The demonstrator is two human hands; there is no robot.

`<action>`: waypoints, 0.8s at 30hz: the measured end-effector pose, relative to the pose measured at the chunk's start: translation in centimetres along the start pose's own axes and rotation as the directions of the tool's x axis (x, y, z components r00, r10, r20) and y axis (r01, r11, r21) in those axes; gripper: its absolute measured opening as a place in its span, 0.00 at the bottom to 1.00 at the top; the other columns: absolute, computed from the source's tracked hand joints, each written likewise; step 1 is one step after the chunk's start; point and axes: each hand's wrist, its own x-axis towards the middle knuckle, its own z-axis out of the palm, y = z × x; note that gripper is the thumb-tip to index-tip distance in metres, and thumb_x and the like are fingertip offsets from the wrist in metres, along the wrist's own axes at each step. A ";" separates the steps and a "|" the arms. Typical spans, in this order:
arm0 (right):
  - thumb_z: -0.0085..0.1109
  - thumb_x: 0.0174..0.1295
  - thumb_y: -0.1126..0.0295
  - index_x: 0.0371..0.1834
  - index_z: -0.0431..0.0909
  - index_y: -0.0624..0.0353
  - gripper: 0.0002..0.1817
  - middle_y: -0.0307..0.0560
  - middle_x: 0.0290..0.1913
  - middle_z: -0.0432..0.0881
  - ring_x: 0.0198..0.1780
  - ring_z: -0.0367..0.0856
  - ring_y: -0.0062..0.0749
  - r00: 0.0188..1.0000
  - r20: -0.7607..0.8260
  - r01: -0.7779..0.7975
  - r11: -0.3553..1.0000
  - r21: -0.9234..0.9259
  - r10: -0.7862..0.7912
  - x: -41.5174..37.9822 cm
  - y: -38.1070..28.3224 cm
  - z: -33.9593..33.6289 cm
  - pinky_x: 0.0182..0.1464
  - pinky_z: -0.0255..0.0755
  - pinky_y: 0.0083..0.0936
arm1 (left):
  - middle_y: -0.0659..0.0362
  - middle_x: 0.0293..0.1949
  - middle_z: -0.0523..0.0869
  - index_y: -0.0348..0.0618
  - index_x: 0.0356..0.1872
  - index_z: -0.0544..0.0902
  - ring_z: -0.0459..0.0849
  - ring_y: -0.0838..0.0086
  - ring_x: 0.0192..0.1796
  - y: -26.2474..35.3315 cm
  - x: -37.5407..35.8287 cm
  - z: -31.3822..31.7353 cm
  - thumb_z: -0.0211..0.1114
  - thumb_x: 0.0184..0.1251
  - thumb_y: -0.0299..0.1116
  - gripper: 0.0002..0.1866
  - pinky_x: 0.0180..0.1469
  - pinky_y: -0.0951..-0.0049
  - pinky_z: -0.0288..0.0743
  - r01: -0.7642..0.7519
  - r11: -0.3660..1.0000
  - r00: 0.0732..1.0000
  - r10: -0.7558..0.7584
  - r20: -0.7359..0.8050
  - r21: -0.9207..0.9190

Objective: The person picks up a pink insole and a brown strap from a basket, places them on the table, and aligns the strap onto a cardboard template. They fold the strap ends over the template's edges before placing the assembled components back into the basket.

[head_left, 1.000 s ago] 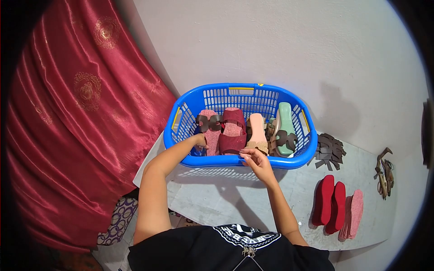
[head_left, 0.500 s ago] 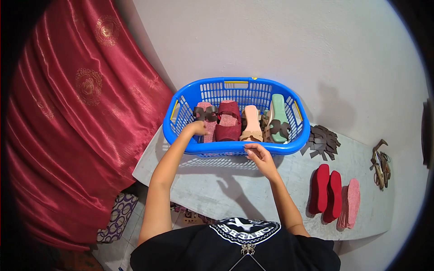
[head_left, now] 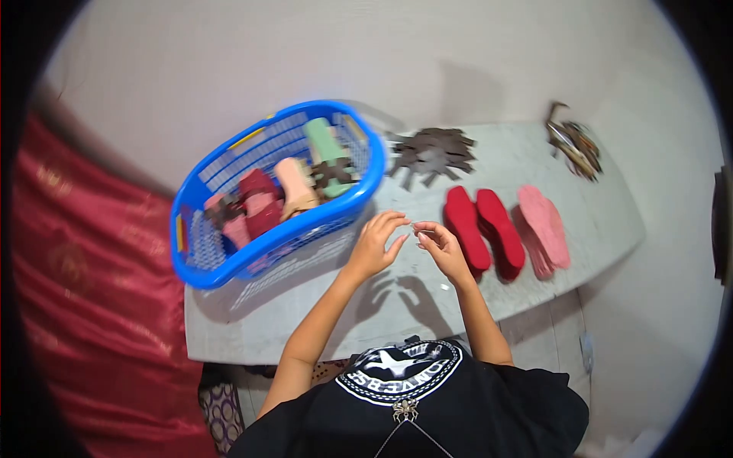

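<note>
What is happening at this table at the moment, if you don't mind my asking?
A person holds the left hand and right hand close together above the table; the right seems to pinch something too small to make out. Neither touches the blue basket at left, which holds sandals. Red soles and pink soles lie at right, dark strap pieces beyond.

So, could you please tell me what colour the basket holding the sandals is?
The basket is bright blue; the head view shows it best.
</note>
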 end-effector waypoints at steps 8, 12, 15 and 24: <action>0.51 0.60 0.70 0.44 0.72 0.63 0.11 0.40 0.42 0.77 0.43 0.73 0.18 0.853 -0.521 -0.021 0.997 -0.071 -0.019 -8.6 -0.2 -15.4 0.43 0.68 0.15 | 0.52 0.48 0.76 0.42 0.47 0.74 0.70 0.59 0.55 5.9 4.3 16.9 0.59 0.53 0.31 0.18 0.56 0.62 0.62 -0.120 0.963 0.946 0.185 0.267 -0.241; 0.50 0.60 0.72 0.43 0.73 0.63 0.10 0.41 0.40 0.77 0.40 0.74 0.17 0.709 -0.704 -0.061 0.994 -0.094 -0.024 -11.2 0.6 -21.8 0.38 0.68 0.12 | 0.53 0.50 0.74 0.42 0.50 0.72 0.70 0.60 0.56 8.9 6.0 22.1 0.58 0.54 0.31 0.20 0.58 0.60 0.60 -0.178 0.955 0.904 0.254 0.344 -0.238; 0.51 0.60 0.72 0.44 0.72 0.63 0.10 0.39 0.39 0.76 0.34 0.71 0.14 0.641 -0.761 0.024 0.993 -0.113 -0.102 -11.6 -0.2 -25.3 0.35 0.66 0.12 | 0.52 0.51 0.73 0.42 0.52 0.70 0.69 0.59 0.57 10.4 7.5 25.3 0.58 0.53 0.32 0.22 0.58 0.56 0.59 -0.211 0.943 0.872 0.300 0.386 -0.255; 0.60 0.49 0.71 0.43 0.71 0.64 0.17 0.51 0.39 0.74 0.40 0.74 0.36 0.660 -0.640 -0.363 0.579 -0.730 -0.393 -11.3 2.7 -38.1 0.43 0.69 0.27 | 0.50 0.56 0.69 0.43 0.55 0.68 0.66 0.62 0.60 11.9 11.0 34.1 0.54 0.59 0.39 0.23 0.60 0.50 0.52 -0.294 0.956 0.818 0.258 0.515 -0.011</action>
